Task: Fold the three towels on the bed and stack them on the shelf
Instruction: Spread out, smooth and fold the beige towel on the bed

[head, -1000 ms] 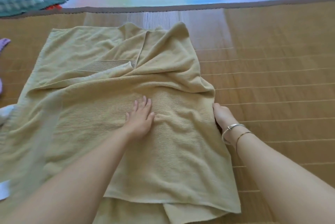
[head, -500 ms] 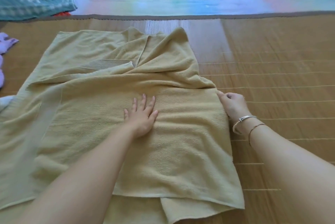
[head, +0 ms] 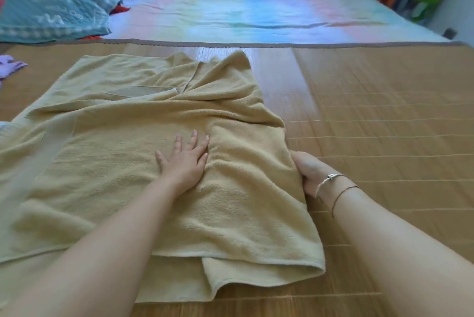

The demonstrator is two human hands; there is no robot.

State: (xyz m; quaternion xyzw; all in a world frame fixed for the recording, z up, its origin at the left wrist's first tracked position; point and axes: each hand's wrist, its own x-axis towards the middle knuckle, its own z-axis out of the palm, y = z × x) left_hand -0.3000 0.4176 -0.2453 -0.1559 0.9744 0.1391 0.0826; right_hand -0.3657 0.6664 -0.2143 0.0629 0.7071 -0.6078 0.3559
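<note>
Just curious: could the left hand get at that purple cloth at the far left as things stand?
Probably yes: the left hand lies flat on the yellow towel, holding nothing, and only towel and mat lie between it and the purple cloth.

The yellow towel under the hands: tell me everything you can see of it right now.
The yellow towel is pale yellow terry cloth with a flat woven band near its far end. It lies spread on the bamboo mat, loosely folded over itself and rumpled, an under layer showing at the near edge. The left hand presses flat on its middle with straight fingers; the right hand grips its right edge, where the cloth bunches.
</note>
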